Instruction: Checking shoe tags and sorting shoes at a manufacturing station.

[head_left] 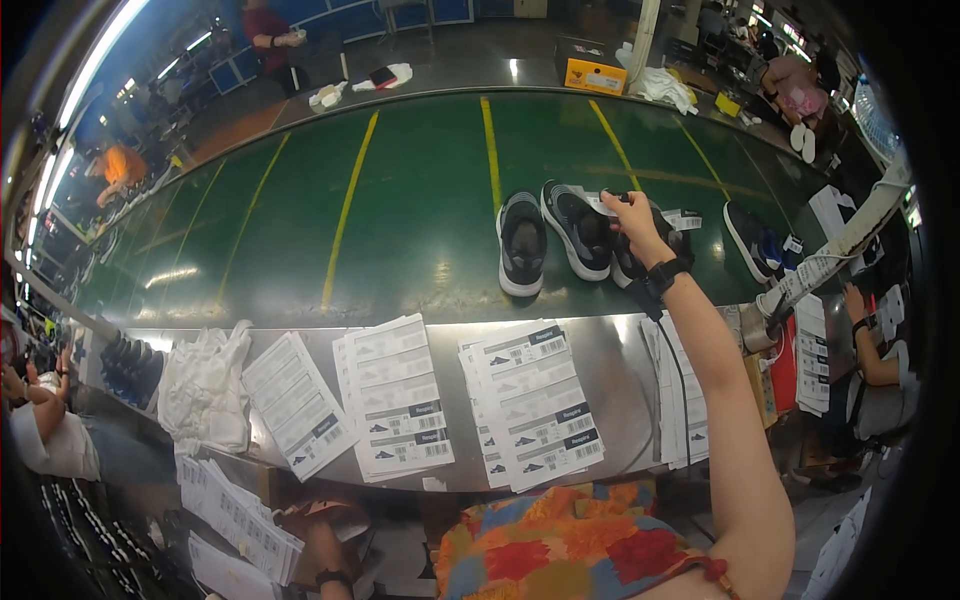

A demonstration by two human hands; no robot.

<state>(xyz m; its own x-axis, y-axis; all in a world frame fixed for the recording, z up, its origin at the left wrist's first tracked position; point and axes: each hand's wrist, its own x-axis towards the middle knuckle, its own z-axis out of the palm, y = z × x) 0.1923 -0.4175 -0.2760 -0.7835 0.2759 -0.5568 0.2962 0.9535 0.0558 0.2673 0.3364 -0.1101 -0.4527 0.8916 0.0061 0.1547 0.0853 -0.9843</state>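
Observation:
My right hand [640,228] reaches over the green belt, its fingers pinched on a white tag [597,203] at the middle black shoe [573,225]. A black band with a cable circles that wrist. Just left stands another black shoe [521,245] with a white sole. A third dark shoe [672,238] is partly hidden under my hand, with a white tag [684,218] by it. At the lower left, my left hand [322,540] is below the table edge, near sheets of paper; its fingers are hidden or blurred.
Stacks of printed label sheets [545,410] lie along the metal table [440,480], beside crumpled white paper [205,385]. Yellow lines cross the green belt [420,220]. Dark-blue shoes [752,242] stand right, near a metal post [835,250]. An orange box [592,72] sits beyond the belt. Co-workers sit around.

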